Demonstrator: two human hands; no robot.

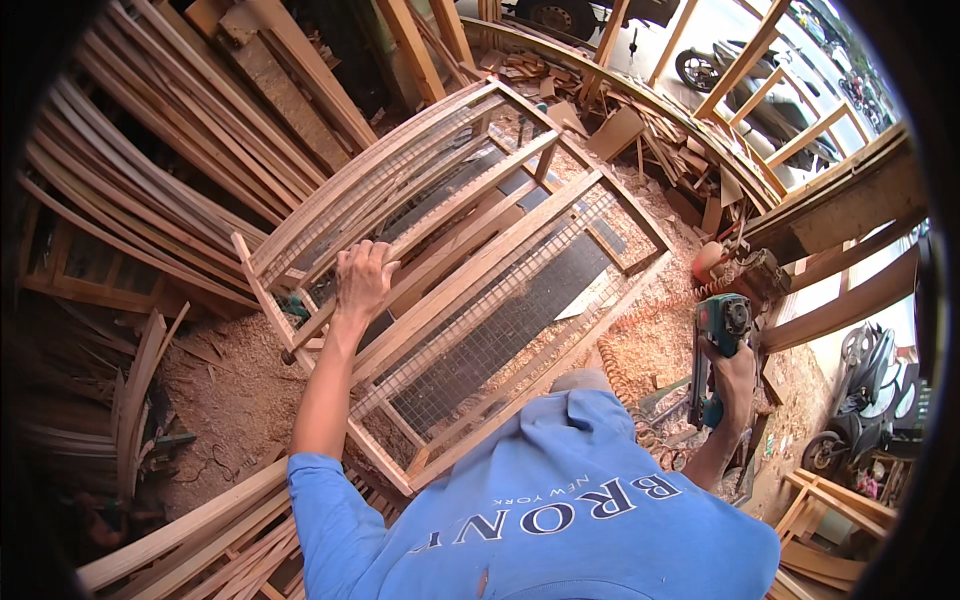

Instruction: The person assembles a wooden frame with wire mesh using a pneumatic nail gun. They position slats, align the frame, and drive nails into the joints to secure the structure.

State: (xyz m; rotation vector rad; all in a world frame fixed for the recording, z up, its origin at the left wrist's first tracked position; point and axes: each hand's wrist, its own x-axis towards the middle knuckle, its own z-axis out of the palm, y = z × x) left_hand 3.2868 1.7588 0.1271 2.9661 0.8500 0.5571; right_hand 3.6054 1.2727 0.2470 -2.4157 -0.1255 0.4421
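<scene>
A wooden cage frame with wire mesh [480,270] lies tilted on the sawdust floor [230,390]. The left hand [362,280] grips its near rail, steadying it; the right hand [735,375] clasps a teal nail gun [718,345], held clear beside the frame's right edge.

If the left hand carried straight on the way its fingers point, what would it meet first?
The left hand already grips a rail of the wooden cage frame. Straight on, it would probably meet the wire mesh on that frame's upper side, though depth is hard to judge.

stacked planks [150,170] crowd cage frame [470,270] leftward
</scene>
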